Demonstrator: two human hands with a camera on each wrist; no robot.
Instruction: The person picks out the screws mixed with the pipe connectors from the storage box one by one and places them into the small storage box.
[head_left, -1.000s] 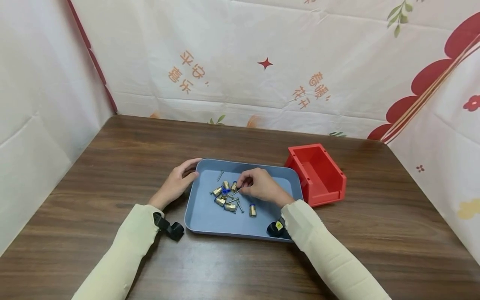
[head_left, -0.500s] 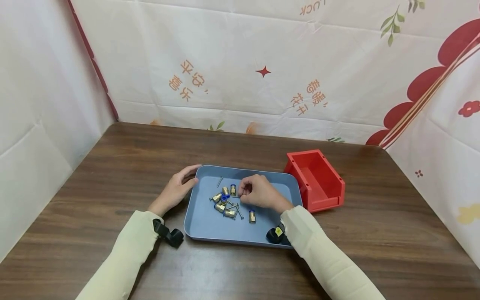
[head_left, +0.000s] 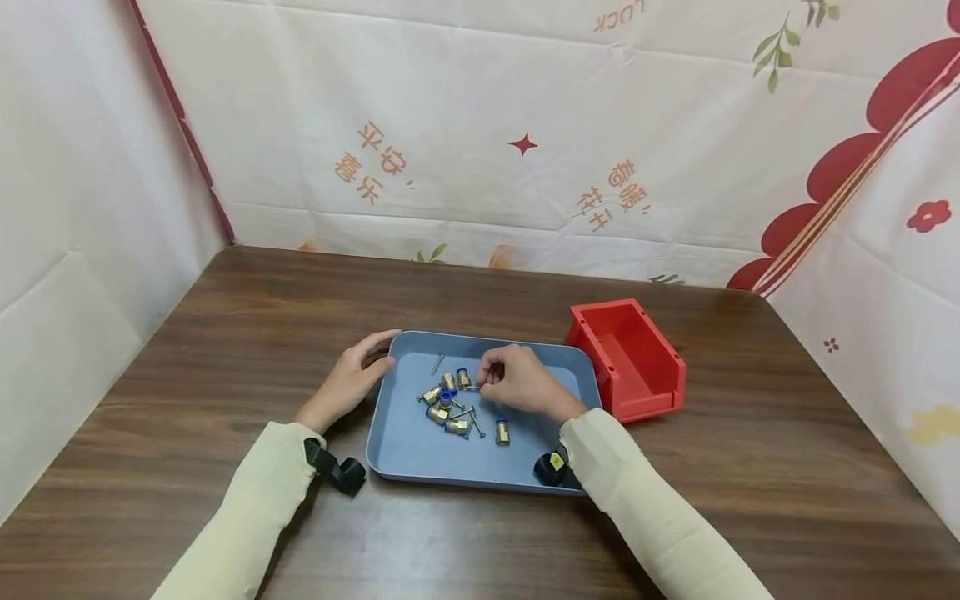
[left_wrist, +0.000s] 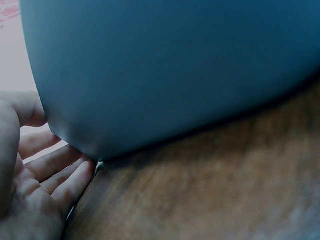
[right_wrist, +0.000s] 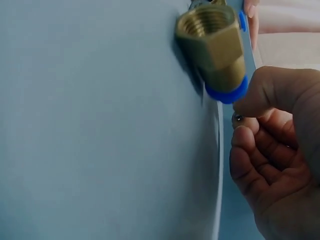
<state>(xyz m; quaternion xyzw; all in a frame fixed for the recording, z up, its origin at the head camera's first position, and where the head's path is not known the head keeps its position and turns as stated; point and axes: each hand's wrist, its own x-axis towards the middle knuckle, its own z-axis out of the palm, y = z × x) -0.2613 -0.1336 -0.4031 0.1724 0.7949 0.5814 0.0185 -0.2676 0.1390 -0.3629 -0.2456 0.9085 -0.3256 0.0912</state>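
Silvery metal shows between the fingertips of your right hand [head_left: 519, 379]: you pinch a slim screw [head_left: 472, 387], just beside a brass fitting [head_left: 463, 379] near the centre of the head view. Its long axis runs roughly across the frame, its shaft pointing left towards your left hand [head_left: 347, 382], whose relaxed fingers touch the blue-grey tray's [head_left: 390, 446] upper-left corner, well apart.

Place: a curtained-off work nook; home, lab or workshop, cannot tell
Cloth [head_left: 465, 100]: pale, printed with flowers, leaves and lettering, hung at the back and both sides like walls
Table [head_left: 300, 300]: wood-grain top, rounded far corners
Tray [head_left: 408, 446]: blue-grey, bearing workshop hardware, brass fittings [head_left: 502, 432] and screws [head_left: 437, 364]
Bin [head_left: 648, 406]: red, parts-storage type
Cameras [head_left: 347, 476]: wrist-worn, a recording setup
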